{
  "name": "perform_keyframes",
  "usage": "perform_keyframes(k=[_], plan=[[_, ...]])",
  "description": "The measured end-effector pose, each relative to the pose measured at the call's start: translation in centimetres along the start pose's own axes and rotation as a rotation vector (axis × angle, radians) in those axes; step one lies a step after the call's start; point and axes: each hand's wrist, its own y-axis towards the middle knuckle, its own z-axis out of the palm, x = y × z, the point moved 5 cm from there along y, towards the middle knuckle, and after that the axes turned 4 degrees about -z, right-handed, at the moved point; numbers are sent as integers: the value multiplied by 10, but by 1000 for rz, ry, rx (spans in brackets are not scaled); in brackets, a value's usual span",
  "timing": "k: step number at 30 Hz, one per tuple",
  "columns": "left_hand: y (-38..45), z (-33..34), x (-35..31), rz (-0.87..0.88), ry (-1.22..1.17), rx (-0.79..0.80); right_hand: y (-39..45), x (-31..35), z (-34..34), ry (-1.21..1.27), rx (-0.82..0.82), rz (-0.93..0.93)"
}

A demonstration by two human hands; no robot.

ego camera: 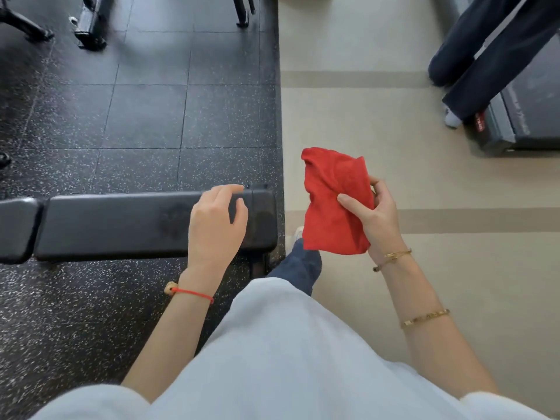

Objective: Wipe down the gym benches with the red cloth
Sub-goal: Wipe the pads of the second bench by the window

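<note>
A black padded gym bench (115, 224) lies across the speckled rubber floor, its right end near the floor seam. My left hand (216, 221) hovers over that right end with fingers loosely spread and holds nothing. To the right of the bench, over the beige floor, my right hand (377, 215) grips a folded red cloth (331, 201) between thumb and fingers. The cloth is clear of the bench.
Black machine legs (89, 28) stand on the rubber mat at the back left. Another person's legs in dark trousers (485, 59) stand at the top right beside a treadmill base (521, 122). My own foot (300, 265) is just right of the bench end.
</note>
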Motion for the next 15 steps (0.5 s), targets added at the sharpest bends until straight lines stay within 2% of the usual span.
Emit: perform_keyframes(k=[9, 15], plan=[[133, 52, -45, -93, -1, -141, 185, 57, -5, -33, 172, -15], [212, 69, -81, -212, 27, -155, 287, 89, 7, -33, 252, 38]])
